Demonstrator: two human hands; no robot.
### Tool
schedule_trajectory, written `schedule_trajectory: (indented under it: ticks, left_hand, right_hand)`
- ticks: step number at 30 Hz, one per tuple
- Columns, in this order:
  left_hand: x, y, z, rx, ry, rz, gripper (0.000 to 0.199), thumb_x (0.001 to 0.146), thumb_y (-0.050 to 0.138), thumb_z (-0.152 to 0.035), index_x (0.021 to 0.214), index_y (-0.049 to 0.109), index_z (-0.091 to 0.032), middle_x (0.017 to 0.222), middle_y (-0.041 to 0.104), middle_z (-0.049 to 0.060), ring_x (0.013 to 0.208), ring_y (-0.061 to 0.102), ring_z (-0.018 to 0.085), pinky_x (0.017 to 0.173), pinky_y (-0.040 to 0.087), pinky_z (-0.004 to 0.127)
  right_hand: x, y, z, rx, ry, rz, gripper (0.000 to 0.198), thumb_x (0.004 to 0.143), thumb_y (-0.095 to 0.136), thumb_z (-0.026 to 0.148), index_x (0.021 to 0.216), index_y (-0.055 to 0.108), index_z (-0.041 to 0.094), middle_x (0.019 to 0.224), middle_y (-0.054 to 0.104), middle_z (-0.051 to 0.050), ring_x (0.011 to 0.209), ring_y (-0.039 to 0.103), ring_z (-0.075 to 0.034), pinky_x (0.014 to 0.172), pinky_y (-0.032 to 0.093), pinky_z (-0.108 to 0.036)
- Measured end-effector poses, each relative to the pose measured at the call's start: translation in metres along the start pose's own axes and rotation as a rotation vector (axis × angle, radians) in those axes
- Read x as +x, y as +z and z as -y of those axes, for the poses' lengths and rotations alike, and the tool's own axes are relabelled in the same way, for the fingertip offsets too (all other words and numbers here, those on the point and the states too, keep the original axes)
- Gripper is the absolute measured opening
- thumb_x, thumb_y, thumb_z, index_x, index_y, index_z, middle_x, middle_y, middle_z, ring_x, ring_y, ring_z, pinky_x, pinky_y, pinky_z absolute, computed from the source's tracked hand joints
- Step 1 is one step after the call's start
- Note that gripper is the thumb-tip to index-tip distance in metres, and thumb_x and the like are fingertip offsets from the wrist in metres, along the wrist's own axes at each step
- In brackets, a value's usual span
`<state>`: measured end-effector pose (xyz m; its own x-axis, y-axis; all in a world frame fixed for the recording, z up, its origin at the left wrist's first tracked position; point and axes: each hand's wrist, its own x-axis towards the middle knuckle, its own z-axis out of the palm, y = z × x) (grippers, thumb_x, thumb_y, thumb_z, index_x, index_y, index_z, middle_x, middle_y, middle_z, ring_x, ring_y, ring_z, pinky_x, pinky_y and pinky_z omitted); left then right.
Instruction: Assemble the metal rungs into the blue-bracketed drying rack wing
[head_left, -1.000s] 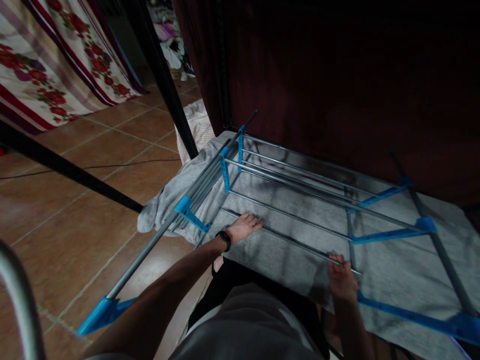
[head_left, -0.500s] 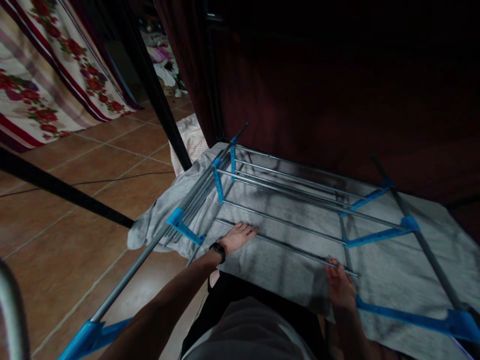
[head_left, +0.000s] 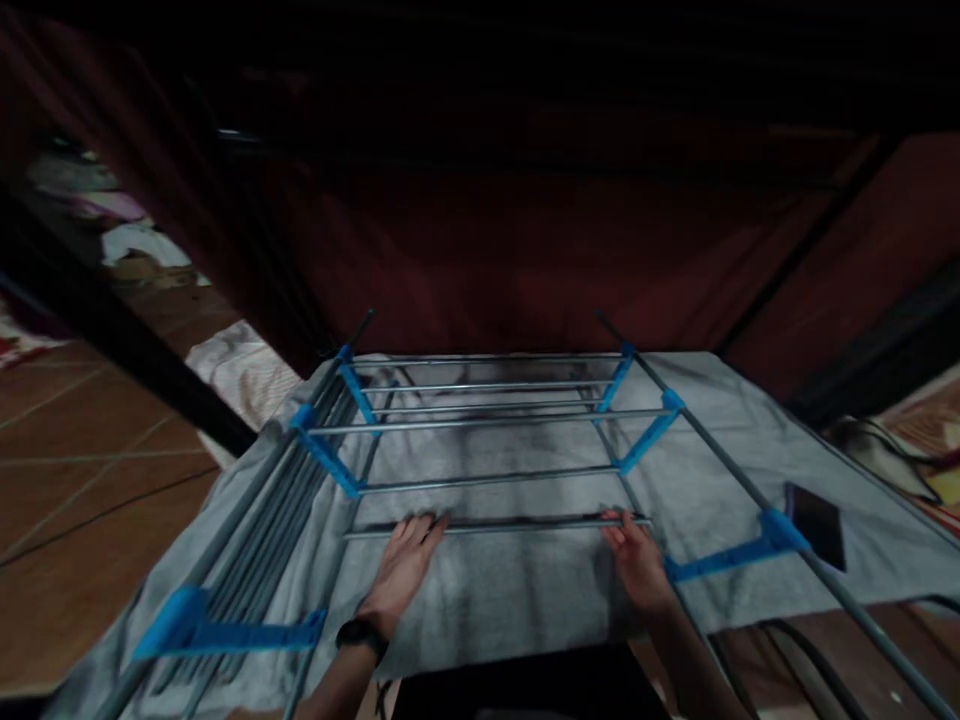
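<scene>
A loose grey metal rod (head_left: pixel 517 526) lies crosswise low in a drying rack or shelf frame, on the near side of its fixed rungs. Over its left part, my left hand (head_left: pixel 409 550) has its fingers curled on the rod; a black wristband (head_left: pixel 362 636) is on that wrist. My right hand (head_left: pixel 634 558) pinches the rod close to its right end, fingers bent round it. Blue plastic brackets (head_left: pixel 649 438) join the rungs to the long side poles (head_left: pixel 724 455). Near the right hand is another blue bracket (head_left: pixel 731 558).
A grey cloth (head_left: pixel 517 600) lies under the frame. Several spare rods (head_left: pixel 270 530) rest in a bundle along the left side. A dark phone-like slab (head_left: pixel 816 525) lies to the right. Dark red curtain (head_left: pixel 480 260) hangs behind; a black post (head_left: pixel 127 320) slants at left.
My view has turned to the right, so the frame now appears straight ahead and the flowered curtain has mostly left the picture. Both hands remain on the same rod.
</scene>
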<state>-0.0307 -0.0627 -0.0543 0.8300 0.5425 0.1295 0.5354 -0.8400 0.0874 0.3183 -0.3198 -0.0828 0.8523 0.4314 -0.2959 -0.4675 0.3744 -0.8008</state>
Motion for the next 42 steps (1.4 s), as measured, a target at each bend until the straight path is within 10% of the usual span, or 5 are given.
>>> schedule_trajectory:
  ticks: [18, 42]
  left_hand:
    - [0.011, 0.004, 0.021, 0.044, 0.096, -0.199, 0.048, 0.106, 0.028, -0.041, 0.113, 0.073, -0.023, 0.105, 0.077, 0.009, 0.099, 0.071, 0.03, 0.09, 0.053, 0.046]
    - [0.018, 0.011, 0.033, 0.106, 0.233, -0.237, 0.054, 0.109, 0.029, -0.049, 0.108, 0.074, -0.019, 0.098, 0.078, 0.009, 0.09, 0.072, 0.027, 0.082, 0.055, 0.042]
  right_hand:
    - [0.008, 0.055, 0.015, 0.161, -0.042, 0.007, 0.04, 0.062, 0.095, 0.037, 0.087, 0.067, 0.021, 0.085, 0.075, -0.001, 0.088, 0.072, -0.02, 0.087, 0.06, -0.035]
    - [0.018, 0.046, 0.001, 0.224, -0.047, 0.028, 0.037, 0.062, 0.095, 0.037, 0.086, 0.07, 0.025, 0.088, 0.076, -0.005, 0.081, 0.071, -0.021, 0.078, 0.061, -0.037]
